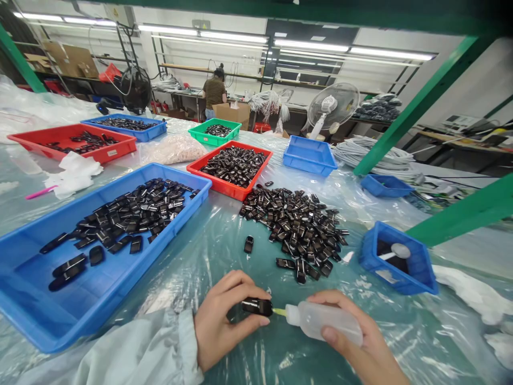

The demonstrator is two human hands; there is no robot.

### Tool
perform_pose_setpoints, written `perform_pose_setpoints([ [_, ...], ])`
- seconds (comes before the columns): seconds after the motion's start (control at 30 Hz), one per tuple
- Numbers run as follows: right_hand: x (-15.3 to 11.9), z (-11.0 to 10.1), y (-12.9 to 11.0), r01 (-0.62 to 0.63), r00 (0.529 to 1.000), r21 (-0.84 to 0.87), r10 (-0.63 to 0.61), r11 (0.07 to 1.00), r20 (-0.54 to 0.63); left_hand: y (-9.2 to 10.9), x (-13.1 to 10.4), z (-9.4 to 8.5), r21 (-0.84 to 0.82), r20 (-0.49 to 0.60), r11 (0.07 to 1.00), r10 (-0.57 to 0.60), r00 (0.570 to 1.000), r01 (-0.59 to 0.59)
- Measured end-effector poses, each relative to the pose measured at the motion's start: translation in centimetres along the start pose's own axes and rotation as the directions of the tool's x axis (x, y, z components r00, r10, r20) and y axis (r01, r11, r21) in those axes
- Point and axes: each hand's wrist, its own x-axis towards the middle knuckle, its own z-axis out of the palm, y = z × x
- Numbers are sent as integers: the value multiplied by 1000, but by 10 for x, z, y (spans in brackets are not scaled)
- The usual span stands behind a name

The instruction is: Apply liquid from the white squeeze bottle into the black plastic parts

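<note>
**Squeeze bottle (323, 319) tip at black part (257, 306)**

Head view: left hand (220, 318) has thumb-and-finger grip on the black part, over the table (224, 240). Right hand (368, 337) grip is wrapped around the bottle; yellowish tip at the part's right end, can't confirm contact. Pile of black parts (298, 224) just beyond the hands. Large blue tray (30, 275) of parts at left, red tray (220, 185) behind the pile, small blue bin (414, 280) with white spoon (401, 250) at right.
</note>
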Motion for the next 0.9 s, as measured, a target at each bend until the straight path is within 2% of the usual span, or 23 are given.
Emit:
perform_pose_setpoints([
  [0.33, 1, -1, -8, -105, 994, -11, 105, 994, 23, -1, -1, 0, 1, 16, 1000, 6, 1000, -6],
  [0.53, 1, -4, -5, -85, 995, -17, 85, 996, 42, 0, -1, 1, 4, 17, 1000, 3, 1000, -3],
  [0.73, 0, -5, -1, -51, 997, -14, 52, 999, 49, 2, -1, 0, 13, 90, 998, -58, 994, 57],
  [0.9, -1, -5, 2, -31, 998, -32, 33, 999, 54, 4, -2, 1, 129, 181, 981, -167, 969, 144],
])
